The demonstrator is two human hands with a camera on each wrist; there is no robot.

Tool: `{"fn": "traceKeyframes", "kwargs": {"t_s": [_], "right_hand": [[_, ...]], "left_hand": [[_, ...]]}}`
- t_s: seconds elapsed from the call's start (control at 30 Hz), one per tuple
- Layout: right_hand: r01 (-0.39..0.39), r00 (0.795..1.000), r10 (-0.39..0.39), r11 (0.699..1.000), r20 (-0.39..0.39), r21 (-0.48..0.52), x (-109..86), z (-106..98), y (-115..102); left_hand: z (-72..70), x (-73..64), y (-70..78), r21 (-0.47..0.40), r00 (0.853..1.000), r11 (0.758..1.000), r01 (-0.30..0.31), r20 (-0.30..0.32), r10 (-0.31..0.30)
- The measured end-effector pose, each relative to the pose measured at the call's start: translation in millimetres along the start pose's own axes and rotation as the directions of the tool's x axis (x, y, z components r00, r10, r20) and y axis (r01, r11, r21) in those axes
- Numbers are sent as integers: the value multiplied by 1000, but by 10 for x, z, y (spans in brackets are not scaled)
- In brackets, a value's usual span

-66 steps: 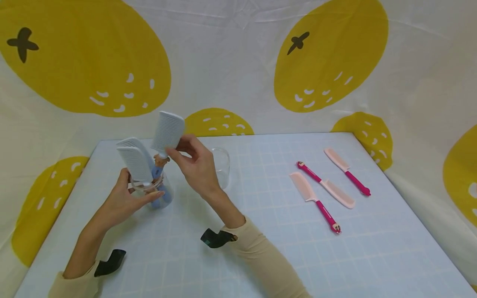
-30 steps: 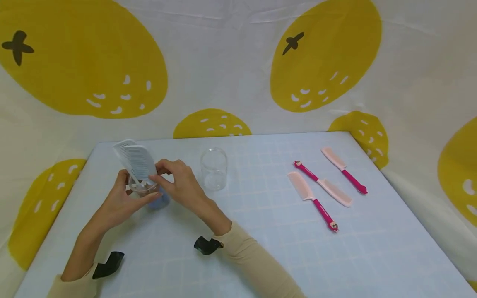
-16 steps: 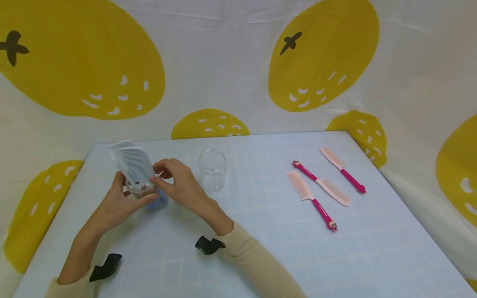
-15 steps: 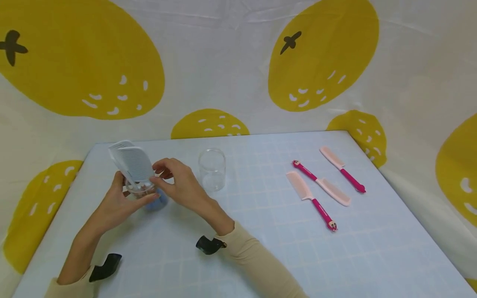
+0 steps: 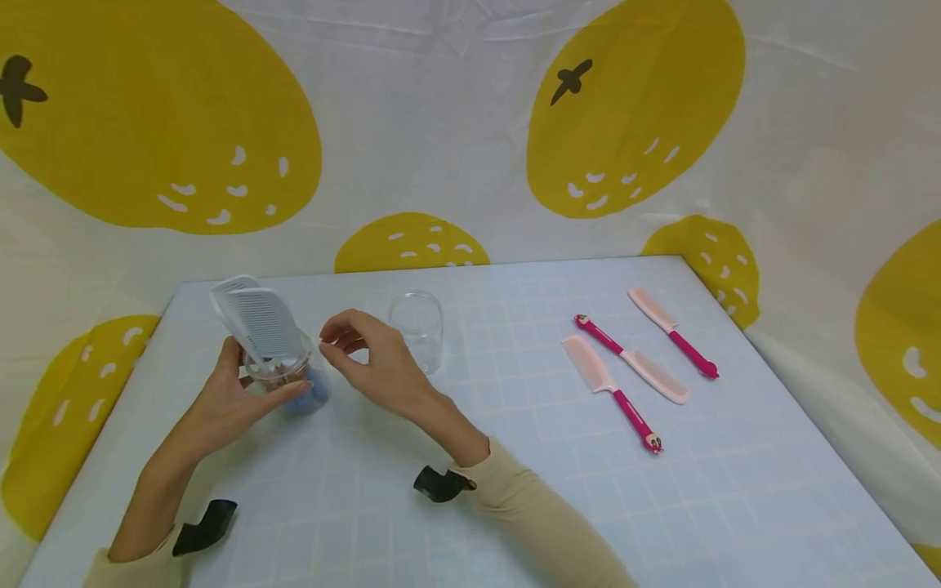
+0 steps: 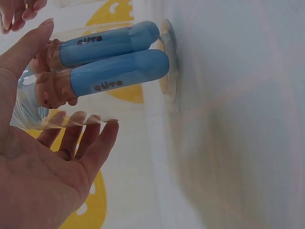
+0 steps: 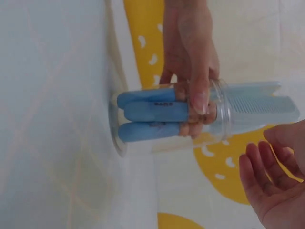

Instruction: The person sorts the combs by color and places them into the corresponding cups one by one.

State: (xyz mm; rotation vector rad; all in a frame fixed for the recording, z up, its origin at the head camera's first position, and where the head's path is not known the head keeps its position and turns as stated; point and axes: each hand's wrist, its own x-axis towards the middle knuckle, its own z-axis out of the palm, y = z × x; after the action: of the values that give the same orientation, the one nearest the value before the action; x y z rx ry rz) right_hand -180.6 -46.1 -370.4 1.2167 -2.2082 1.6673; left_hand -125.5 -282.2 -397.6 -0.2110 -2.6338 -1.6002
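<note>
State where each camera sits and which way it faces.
Head: on the head, facing forward and down at the table; left hand, right hand, beige sleeves show.
Left wrist: on that wrist, facing the clear jar; left hand large, right hand partly.
Right wrist: on that wrist, facing the same jar; both hands show.
Shared: both wrist views show blue comb handles inside the jar.

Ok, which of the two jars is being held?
The jar with the blue-handled combs: the left hand grips it, while the empty jar stands beyond the right hand.
</note>
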Motion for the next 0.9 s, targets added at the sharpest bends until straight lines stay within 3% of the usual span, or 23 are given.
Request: {"fn": "traceKeyframes", "kwargs": {"t_s": [0.63, 0.9], "right_hand": [[14, 997, -15, 1000, -71, -13, -270, -313, 98], [4, 998, -6, 999, -60, -47, -388, -425, 116]], "left_hand": [[6, -28, 6, 16, 1000, 1000, 22, -13, -22], [44, -37, 20, 45, 998, 997, -55, -20, 56]]}}
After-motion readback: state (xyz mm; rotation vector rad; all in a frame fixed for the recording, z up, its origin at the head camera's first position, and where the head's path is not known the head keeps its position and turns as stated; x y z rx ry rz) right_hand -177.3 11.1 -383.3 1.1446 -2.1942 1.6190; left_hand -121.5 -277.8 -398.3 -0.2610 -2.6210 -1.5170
